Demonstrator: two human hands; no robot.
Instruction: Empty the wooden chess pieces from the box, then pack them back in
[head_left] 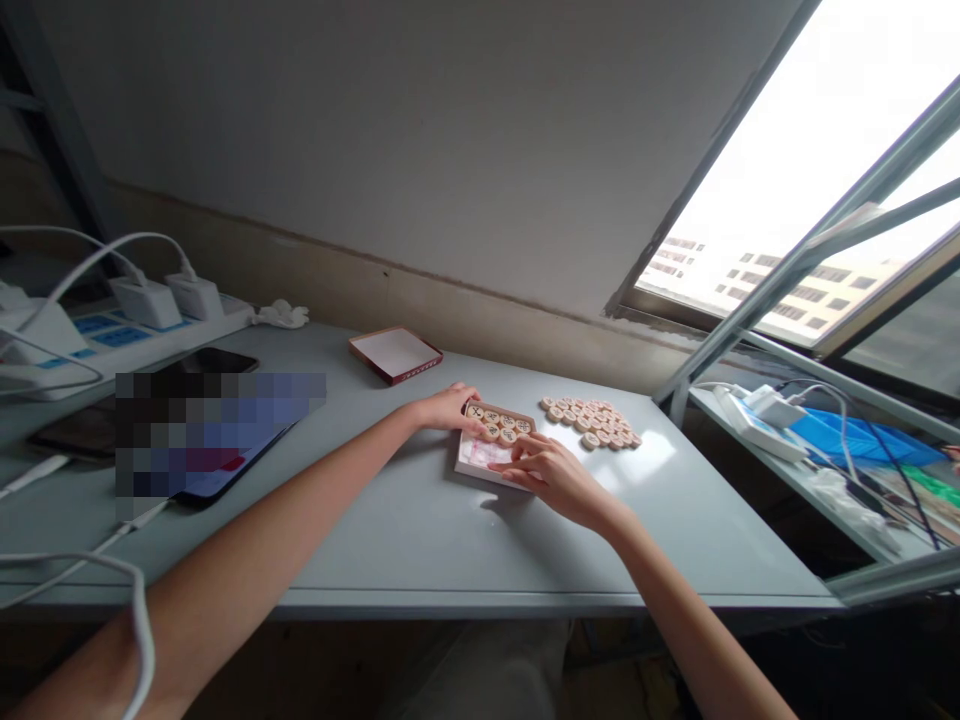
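Xiangqi pieces [501,424] could spill if our left hand [448,408] tips the box [474,460] it grips; right hand [551,466], we can't tell.

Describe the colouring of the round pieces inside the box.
The round pieces are pale tan with dark characters; the head view shows them best.

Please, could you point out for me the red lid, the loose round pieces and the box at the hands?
Red lid [396,352]: head view, on its pale inside.
Round pieces [595,421]: head view, middle of the loose group.
Box [481,474]: head view, on its front wall.
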